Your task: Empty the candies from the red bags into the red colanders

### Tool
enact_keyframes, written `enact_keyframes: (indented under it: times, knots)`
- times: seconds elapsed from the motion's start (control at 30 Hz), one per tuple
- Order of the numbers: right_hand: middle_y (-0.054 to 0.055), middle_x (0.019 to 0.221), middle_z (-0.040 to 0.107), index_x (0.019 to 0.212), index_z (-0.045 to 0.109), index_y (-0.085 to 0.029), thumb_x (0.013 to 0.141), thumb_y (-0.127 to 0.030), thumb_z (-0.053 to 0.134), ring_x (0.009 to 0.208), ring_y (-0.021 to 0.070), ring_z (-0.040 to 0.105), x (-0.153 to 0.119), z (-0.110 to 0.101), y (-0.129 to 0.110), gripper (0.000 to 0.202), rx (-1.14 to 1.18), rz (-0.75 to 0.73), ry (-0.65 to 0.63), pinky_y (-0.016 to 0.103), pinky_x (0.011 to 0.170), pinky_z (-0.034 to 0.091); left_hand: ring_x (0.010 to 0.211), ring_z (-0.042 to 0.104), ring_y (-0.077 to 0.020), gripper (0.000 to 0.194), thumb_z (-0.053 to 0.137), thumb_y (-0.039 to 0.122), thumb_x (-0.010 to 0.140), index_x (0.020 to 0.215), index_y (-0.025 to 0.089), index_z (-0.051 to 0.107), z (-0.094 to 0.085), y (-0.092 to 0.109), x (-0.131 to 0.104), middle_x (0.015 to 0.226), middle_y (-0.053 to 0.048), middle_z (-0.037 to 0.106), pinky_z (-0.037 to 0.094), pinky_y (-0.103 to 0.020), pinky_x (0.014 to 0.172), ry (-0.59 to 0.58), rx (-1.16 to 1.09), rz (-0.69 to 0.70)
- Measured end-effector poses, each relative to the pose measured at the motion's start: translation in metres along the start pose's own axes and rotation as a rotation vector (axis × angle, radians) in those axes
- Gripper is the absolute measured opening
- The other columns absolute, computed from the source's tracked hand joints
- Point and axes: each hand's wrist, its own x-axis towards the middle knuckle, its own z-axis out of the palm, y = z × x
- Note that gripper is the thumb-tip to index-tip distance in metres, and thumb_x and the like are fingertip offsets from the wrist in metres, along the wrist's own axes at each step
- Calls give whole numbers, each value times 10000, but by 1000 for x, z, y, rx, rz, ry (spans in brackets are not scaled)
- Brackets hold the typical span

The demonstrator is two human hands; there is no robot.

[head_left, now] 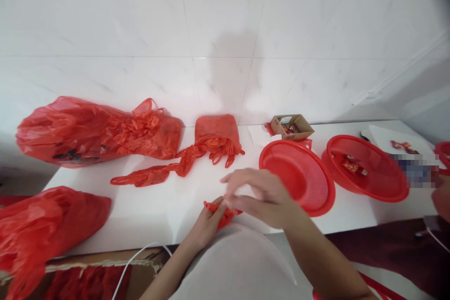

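Note:
My left hand (208,221) is closed on a crumpled red plastic bag (227,218), low in front of my body at the table's front edge. Just above and to the right of it is my right hand (260,194), slightly blurred. Its thumb and fingers curve apart with a gap between them, the tips close to my left hand, and nothing shows in its grasp. Beyond my hands, a red bag bundle (216,136) lies by the wall, and a twisted red bag (151,176) stretches out to the left.
Large filled red bags (70,126) crowd the left, another bag (70,211) nearer me. To the right stand a red plastic basket (326,197) and a red basin (390,194) holding small packets. A cardboard box (307,134) sits behind; a person's arm (441,197) shows far right.

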Motion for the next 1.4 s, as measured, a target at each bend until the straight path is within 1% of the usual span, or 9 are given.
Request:
enact_keyframes:
  times: [0.1, 0.27, 0.53, 0.73, 0.93, 1.07, 1.17, 1.27, 1.4]
  knots:
    - [64, 1070, 666, 1100, 629, -197, 925, -111, 470, 1023, 178, 595, 4, 27, 47, 252, -142, 57, -17, 362, 931, 473, 1091, 595, -247, 461, 395, 532, 946, 1149, 183, 617, 0, -5, 1, 1111, -85, 678, 441, -363, 962, 31, -108, -69]
    - [41, 972, 653, 1033, 613, -191, 881, -86, 464, 903, 146, 609, -26, 64, 88, 238, -58, 232, 86, 287, 823, 488, 760, 576, -172, 468, 435, 638, 885, 950, 191, 554, -3, -24, 6, 835, -20, 610, 469, -292, 711, 104, -194, -112]
    - [15, 909, 618, 996, 533, -204, 829, -123, 497, 825, 145, 589, -24, 80, 84, 190, 120, 369, 147, 283, 765, 477, 545, 299, -100, 385, 398, 583, 929, 874, 208, 465, -13, -27, 14, 629, 78, 342, 287, -232, 544, 115, -172, -70]
    - [-6, 873, 586, 956, 541, -208, 827, -107, 502, 792, 120, 560, -17, 62, 62, 168, 261, 341, 23, 270, 783, 478, 734, 520, -166, 279, 465, 413, 899, 840, 170, 591, -17, -16, 11, 795, -21, 600, 423, -285, 706, 86, -55, -18]
    - [45, 1043, 664, 1200, 559, -220, 953, -204, 402, 964, 154, 615, -7, 63, 86, 293, 207, 423, 24, 302, 846, 473, 761, 624, -182, 338, 442, 94, 710, 864, 204, 722, -24, -19, 6, 833, -26, 712, 454, -268, 697, 8, 334, 16]
    - [17, 876, 677, 1244, 573, -231, 975, -238, 354, 771, 144, 612, -10, 78, 102, 347, 141, 483, -31, 301, 784, 463, 629, 552, -143, 286, 406, 42, 631, 665, 210, 635, -24, -28, 10, 681, 7, 639, 409, -247, 632, 153, 535, 110]
    - [5, 909, 668, 1295, 540, -254, 951, -219, 374, 729, 129, 581, -15, 86, 106, 383, 265, 540, -39, 271, 726, 455, 782, 588, -166, 306, 388, 44, 683, 798, 218, 612, -23, -35, 14, 877, -32, 639, 441, -268, 719, 338, 534, 164]
    - [4, 921, 642, 1188, 577, -230, 942, -276, 417, 685, 111, 538, -19, 90, 108, 297, 385, 556, -62, 242, 660, 441, 884, 612, -185, 267, 434, 114, 793, 947, 226, 621, -27, -36, 16, 1044, -73, 624, 477, -289, 753, 398, 505, 232]
    - [-12, 783, 570, 865, 557, -189, 936, -410, 458, 712, 121, 512, -24, 90, 110, 252, 339, 558, 13, 234, 661, 426, 961, 633, -211, 286, 462, 232, 881, 1079, 227, 668, -33, -41, 15, 1068, -93, 670, 493, -321, 836, 198, 468, 239]
